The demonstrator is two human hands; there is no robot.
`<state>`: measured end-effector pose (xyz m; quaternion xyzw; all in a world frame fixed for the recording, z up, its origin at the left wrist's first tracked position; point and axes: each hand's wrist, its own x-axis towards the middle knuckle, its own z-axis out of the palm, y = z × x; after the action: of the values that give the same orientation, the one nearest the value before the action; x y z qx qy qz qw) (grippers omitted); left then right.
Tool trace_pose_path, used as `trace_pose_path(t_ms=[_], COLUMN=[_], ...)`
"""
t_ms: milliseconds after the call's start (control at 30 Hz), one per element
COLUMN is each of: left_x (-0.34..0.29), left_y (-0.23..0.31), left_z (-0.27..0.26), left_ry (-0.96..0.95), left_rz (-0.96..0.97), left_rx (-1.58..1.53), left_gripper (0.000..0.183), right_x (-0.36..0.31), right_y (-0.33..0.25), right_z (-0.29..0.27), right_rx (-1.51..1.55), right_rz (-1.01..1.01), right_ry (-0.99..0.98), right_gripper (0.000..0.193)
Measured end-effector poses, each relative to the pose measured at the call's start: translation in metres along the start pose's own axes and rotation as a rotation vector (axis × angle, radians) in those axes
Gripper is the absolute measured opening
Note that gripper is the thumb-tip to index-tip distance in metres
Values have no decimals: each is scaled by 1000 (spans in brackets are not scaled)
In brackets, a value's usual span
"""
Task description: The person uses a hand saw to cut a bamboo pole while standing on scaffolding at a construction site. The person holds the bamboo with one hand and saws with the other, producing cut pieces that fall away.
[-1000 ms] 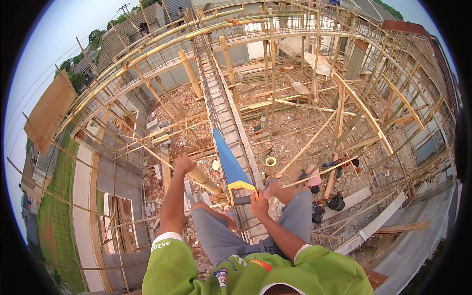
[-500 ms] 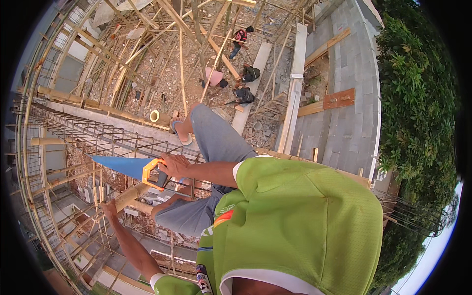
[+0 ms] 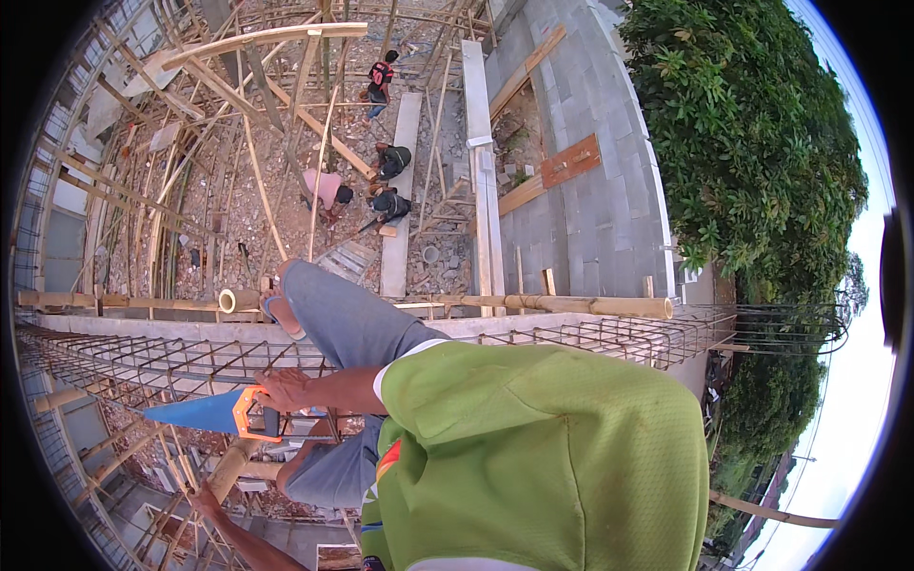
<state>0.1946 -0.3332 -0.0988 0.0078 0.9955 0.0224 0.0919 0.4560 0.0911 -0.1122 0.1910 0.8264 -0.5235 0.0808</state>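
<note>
Closest to the camera is the wearer's green shirt (image 3: 533, 447), then a knee in grey shorts (image 3: 357, 314). The right hand (image 3: 281, 388) has its fingers wrapped round the orange-and-black handle of a handsaw (image 3: 195, 413), blue blade sticking out to the left, roughly level in view, over the rebar cage (image 3: 171, 357). The left hand (image 3: 202, 500) is lower down, partly curled at a thick bamboo pole (image 3: 228, 468) just below the saw; looks like it's touching, but can't tell how tight those fingers are. A sandalled foot (image 3: 288, 319) sits by the concrete ledge (image 3: 495, 326) along the cage, with a cut bamboo end (image 3: 238, 301) right next to it. Way below, on rubble ground (image 3: 228, 219), there's a worker in a pink top (image 3: 324, 185) and two in dark clothes near a long pale slab (image 3: 398, 252), plus one in red and black (image 3: 381, 74) further up. Past them, a grey block wall (image 3: 595, 224), then a big leafy tree (image 3: 752, 124).
</note>
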Motion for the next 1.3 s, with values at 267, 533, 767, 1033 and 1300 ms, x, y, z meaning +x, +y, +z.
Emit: trace_pose_path(t_ms=[267,533,767,1033,1300], left_x=[-1,-7,-23,-29,-20], left_y=[-13,-12,15,22,10], left_z=[6,-5,-19,-22,-18], left_ry=[-65,41,0,13,16], left_rz=[-7,0,-53,-66,-42], left_rx=[-216,-103,-108,-126,-96], left_gripper=[74,80,78,77,78], right_x=[-6,-1,-1,-2,2], right_y=[-8,-14,-13,-14,-12], right_z=[-8,-14,-14,-13,-8], right_rx=[-42,11,15,-2,-5], right_rz=[-19,-68,-18,-14,-30], right_ry=[17,11,-27,-19,7], right_gripper=[60,52,53,52,50])
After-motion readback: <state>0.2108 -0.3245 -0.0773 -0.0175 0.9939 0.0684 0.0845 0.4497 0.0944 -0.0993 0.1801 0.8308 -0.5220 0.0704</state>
